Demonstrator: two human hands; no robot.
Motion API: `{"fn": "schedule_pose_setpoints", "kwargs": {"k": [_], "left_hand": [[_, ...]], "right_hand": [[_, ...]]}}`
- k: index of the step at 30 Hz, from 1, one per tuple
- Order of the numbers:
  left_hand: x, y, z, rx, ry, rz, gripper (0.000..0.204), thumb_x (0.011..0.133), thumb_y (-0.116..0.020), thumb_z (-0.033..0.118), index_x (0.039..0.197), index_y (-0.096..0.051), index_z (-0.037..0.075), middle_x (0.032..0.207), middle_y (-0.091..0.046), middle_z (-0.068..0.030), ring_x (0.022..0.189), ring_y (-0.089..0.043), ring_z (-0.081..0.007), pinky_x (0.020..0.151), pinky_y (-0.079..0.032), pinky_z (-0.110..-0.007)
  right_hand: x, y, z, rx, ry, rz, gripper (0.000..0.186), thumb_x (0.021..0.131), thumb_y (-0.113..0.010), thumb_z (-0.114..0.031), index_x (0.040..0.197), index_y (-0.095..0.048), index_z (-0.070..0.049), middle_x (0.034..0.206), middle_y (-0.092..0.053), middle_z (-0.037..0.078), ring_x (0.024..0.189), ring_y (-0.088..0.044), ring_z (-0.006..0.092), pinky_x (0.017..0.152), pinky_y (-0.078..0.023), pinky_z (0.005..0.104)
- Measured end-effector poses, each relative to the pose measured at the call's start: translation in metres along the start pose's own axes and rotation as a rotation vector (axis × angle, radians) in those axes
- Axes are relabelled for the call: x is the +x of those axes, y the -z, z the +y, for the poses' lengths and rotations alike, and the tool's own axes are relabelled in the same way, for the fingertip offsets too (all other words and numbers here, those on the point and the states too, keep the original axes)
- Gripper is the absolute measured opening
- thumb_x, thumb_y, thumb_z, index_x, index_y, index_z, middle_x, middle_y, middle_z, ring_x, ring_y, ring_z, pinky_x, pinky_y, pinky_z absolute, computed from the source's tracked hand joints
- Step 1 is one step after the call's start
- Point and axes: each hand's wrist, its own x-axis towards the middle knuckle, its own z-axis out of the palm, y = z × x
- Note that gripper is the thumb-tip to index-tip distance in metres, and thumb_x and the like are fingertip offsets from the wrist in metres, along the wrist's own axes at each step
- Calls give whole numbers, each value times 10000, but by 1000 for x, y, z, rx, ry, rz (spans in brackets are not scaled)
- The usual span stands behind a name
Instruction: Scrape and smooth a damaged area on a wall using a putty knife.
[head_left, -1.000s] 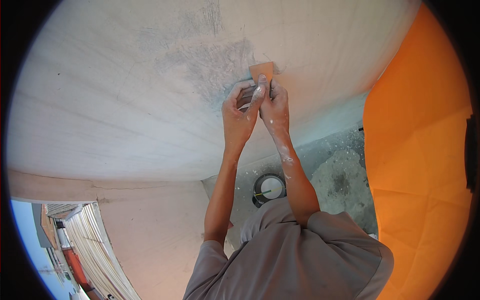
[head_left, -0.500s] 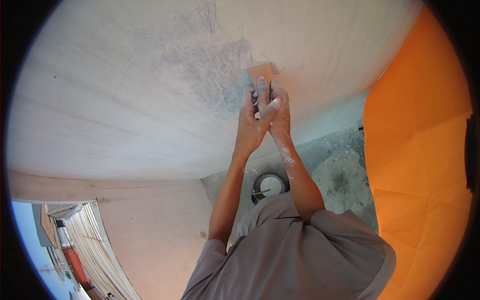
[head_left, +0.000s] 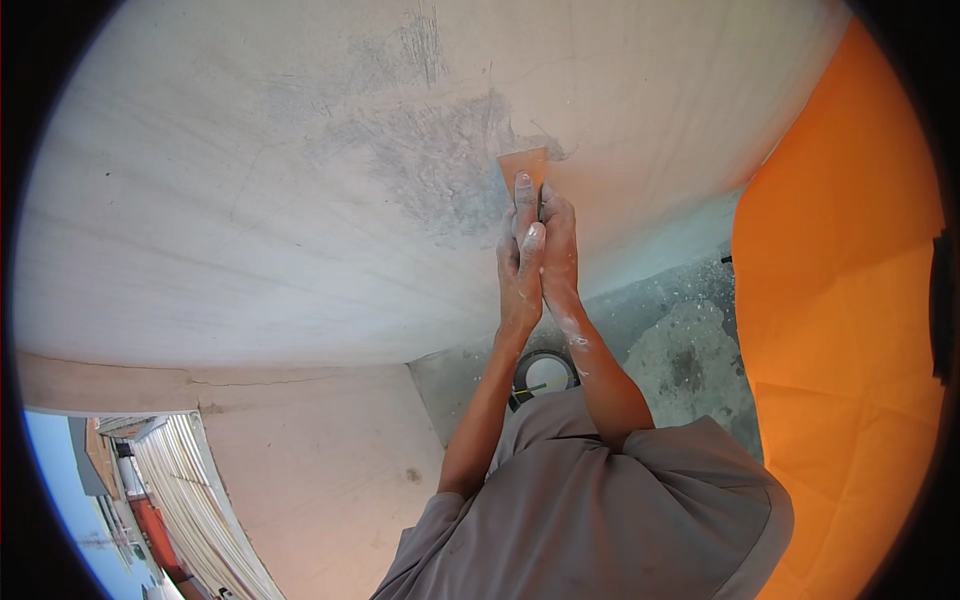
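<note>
My right hand (head_left: 556, 245) is closed on a flat tan scraper (head_left: 525, 158), its thumb lying up the blade, whose top edge meets the pale plastered surface (head_left: 250, 200) just below a scratched grey patch (head_left: 440, 150). Pressed against it from the left is my left hand (head_left: 520, 280), also closed, its thumb over the hidden lower part of the scraper. Both hands and my right forearm carry white smears of dust or plaster.
A dark bucket (head_left: 565, 375) with a white inside and a thin tool sits on the spattered concrete floor (head_left: 680, 340). An orange sheet (head_left: 840, 300) hangs along the right. At lower left, an opening shows sky and corrugated sheets (head_left: 170, 480) outside, beside a cracked pinkish wall (head_left: 300, 460).
My left hand has shifted rightward, closing in tight against my right hand. Over the last half second both hands and the scraper have moved slightly downward in the picture.
</note>
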Motion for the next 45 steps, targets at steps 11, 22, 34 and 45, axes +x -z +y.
{"fn": "schedule_pose_setpoints", "kwargs": {"k": [11, 22, 34, 45], "left_hand": [[6, 17, 13, 209, -22, 2, 701, 1100, -254, 511, 1361, -546, -70, 1254, -641, -204, 1151, -591, -307, 1008, -428, -388], [8, 25, 55, 479, 97, 5, 623, 1110, -274, 482, 1252, -612, -22, 1098, -682, -225, 1013, -631, -324, 909, -473, -403], [0, 15, 25, 327, 6, 66, 681, 1106, -231, 502, 1335, -570, -43, 1113, -666, -259, 1032, -628, -363, 922, -462, -437], [7, 31, 82, 532, 124, 16, 541, 1113, -393, 428, 1195, -635, -49, 975, -692, -246, 885, -641, -316, 829, -498, -401]], "right_hand": [[-4, -18, -43, 211, -54, -35, 491, 1093, -537, -427, 770, -558, -58, 664, -551, -7, 615, -499, 75, 570, -433, 272], [-11, -34, -39, 542, -98, -53, 429, 1111, -504, -413, 846, -569, -82, 657, -503, -52, 610, -436, 30, 556, -374, 238], [-4, -25, -25, 243, -20, -35, 472, 1073, -557, -482, 802, -571, -96, 641, -519, -54, 562, -469, 35, 510, -391, 224], [-22, -44, -55, 597, -164, -80, 428, 1064, -556, -516, 889, -551, -125, 653, -378, -97, 560, -362, 36, 516, -314, 226]]}}
